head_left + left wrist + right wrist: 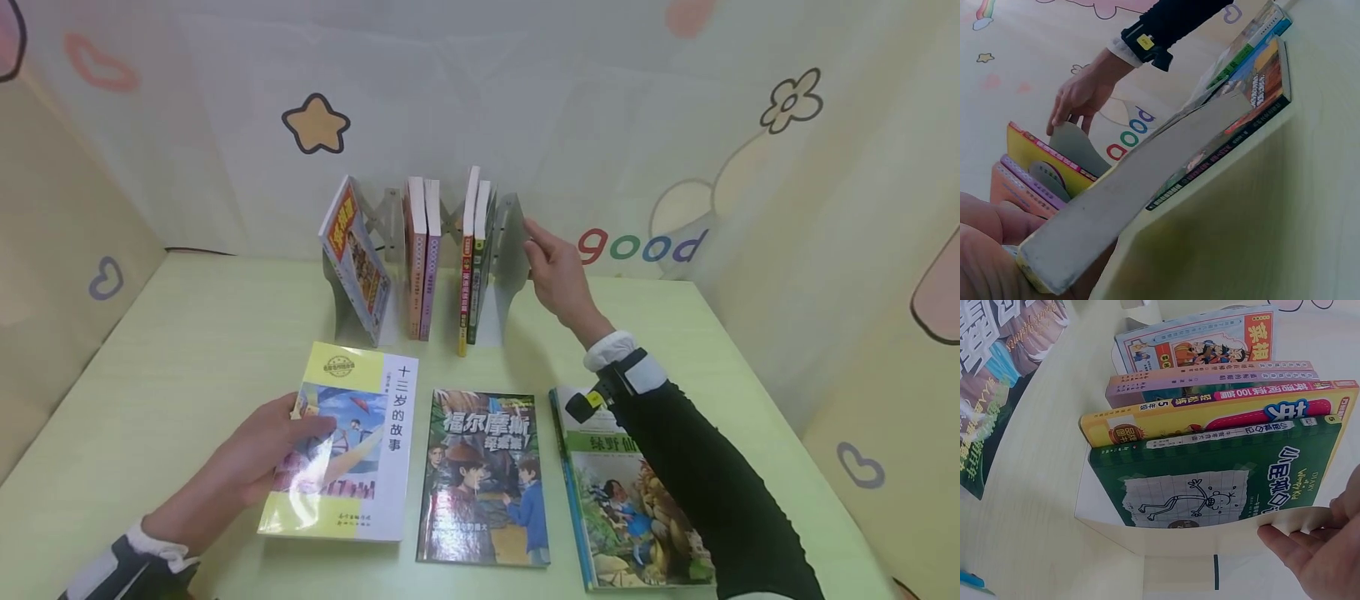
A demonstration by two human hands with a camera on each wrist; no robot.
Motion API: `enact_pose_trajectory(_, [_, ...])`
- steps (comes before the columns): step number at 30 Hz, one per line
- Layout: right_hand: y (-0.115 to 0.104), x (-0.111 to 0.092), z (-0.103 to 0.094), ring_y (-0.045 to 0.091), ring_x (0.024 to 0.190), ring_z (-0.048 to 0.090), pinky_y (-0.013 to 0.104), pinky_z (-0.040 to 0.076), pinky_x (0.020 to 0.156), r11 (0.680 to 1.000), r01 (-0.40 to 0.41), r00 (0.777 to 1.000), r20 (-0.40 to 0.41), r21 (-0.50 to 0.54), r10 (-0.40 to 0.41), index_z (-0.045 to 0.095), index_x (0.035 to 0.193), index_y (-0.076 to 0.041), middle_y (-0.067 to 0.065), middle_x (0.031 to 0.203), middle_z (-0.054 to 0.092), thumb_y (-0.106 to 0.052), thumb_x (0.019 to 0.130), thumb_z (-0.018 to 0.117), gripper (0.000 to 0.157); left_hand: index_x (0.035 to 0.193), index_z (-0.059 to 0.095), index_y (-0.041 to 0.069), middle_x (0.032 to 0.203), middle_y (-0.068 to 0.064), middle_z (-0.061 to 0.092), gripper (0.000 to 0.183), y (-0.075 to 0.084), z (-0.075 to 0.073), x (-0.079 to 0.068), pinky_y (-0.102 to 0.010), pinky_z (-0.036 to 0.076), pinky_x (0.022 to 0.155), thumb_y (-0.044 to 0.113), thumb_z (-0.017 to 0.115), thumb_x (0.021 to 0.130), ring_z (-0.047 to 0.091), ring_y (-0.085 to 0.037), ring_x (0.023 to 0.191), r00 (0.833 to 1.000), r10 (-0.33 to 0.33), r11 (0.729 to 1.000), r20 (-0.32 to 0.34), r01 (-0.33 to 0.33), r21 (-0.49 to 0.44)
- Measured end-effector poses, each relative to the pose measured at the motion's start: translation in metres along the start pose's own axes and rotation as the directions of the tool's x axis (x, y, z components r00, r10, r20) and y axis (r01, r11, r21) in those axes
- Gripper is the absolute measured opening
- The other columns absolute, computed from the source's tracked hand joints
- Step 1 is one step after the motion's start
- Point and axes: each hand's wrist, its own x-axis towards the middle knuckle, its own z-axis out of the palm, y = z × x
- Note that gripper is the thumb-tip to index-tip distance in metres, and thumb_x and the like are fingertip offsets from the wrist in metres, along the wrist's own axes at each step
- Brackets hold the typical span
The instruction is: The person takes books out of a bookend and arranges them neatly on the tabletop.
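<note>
Head | left grip [257, 452]: pinching yellow book [351, 450] | long axis fore-aft, top away | right grip [559, 273]: pinching bookend [513, 254]

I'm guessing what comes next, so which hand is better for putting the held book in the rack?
Probably the left hand: it grips the book, in front of the rack. The right hand is busy holding the rack's right end.

a study-like nook: cartoon-print cloth walls [525, 108], pale tabletop [232, 333], books [417, 275] in a rack [513, 250]
</note>
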Motion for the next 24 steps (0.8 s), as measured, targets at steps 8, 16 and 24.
enact_pose_trajectory(8, [0.003,0.001,0.003,0.022,0.081,0.053,0.023,0.050,0.070,0.999,0.017,1.000,-0.007,-0.049,-0.017,0.040,0.149,-0.016,0.005,0.144,0.046,-0.026,0.100,0.048,0.050,0.144,0.032,-0.002,0.100,-0.015,0.067,0.061,-0.010,0.004,0.006,-0.046,0.054,0.073,0.016,0.061,0.092,0.069,-0.031,0.081,0.998,-0.022,0.999,-0.054,0.023,0.027])
enact_pose_trajectory(16, [-0.017,-0.010,0.001,0.023,0.074,0.048,0.026,0.051,0.071,0.998,0.005,1.000,-0.004,-0.066,-0.006,0.038,0.148,-0.006,0.017,0.136,0.052,-0.017,0.101,0.047,0.049,0.144,0.032,-0.004,0.101,-0.016,0.065,0.060,-0.022,0.004,0.011,-0.043,0.055,0.073,0.012,0.059,0.092,0.068,-0.029,0.082,0.997,-0.032,0.997,-0.071,0.037,0.065])
enact_pose_trajectory(24, [-0.032,-0.018,-0.001,0.028,0.079,0.052,0.029,0.052,0.075,0.996,0.007,1.000,0.002,-0.094,-0.006,0.038,0.148,-0.004,0.015,0.145,0.044,-0.017,0.102,0.045,0.048,0.143,0.031,-0.005,0.110,-0.017,0.059,0.062,-0.025,0.006,0.011,-0.035,0.054,0.071,0.018,0.059,0.093,0.063,-0.021,0.081,0.986,-0.013,0.941,-0.167,0.069,0.330])
